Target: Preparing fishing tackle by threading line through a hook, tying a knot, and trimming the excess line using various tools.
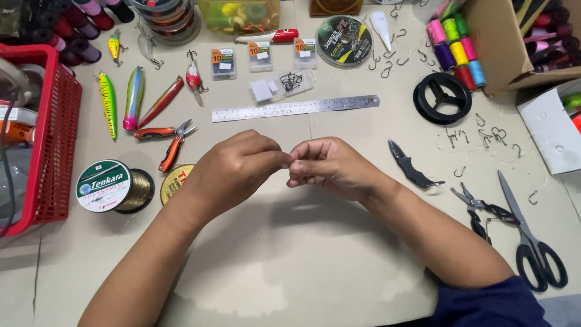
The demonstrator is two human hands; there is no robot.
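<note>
Left hand (233, 169) and right hand (330, 166) meet fingertip to fingertip above the desk (290, 266), pinching something too small to identify; steel ruler (295, 108) just beyond; any tying appears unfinished

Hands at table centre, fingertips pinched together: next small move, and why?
Probably draw the two hands slowly apart. The left hand and right hand meet fingertip to fingertip above the table, pinching something too fine to see. The knife and scissors lie untouched, so cutting looks premature.
</note>
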